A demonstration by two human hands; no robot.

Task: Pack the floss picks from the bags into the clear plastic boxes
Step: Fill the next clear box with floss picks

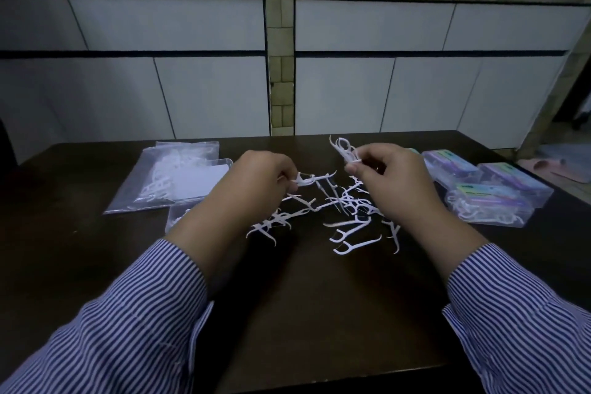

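A dark table (303, 297) is seen from above, with loose white floss picks (348, 217) scattered at its centre. The left hand (256, 182), at 11 o'clock of the pile, is curled, and a single pick (311, 178) is pinched at its fingertips. The right hand (393, 179), at 1 o'clock of the pile, is closed on a small bundle of picks (345, 147), which is held upright above the table.

At 9 o'clock of the pile, clear plastic bags (166, 179) lie flat and overlapping; white picks are visible inside the upper one. A further bag (179, 216), partly hidden by the left forearm, lies just below them; its contents cannot be made out.

At 3 o'clock, three clear plastic boxes (489, 192) with coloured labels are grouped close together. White picks are seen inside the nearest box (489, 208); the contents of the other two cannot be determined.

Both forearms are covered by striped sleeves (128, 329)
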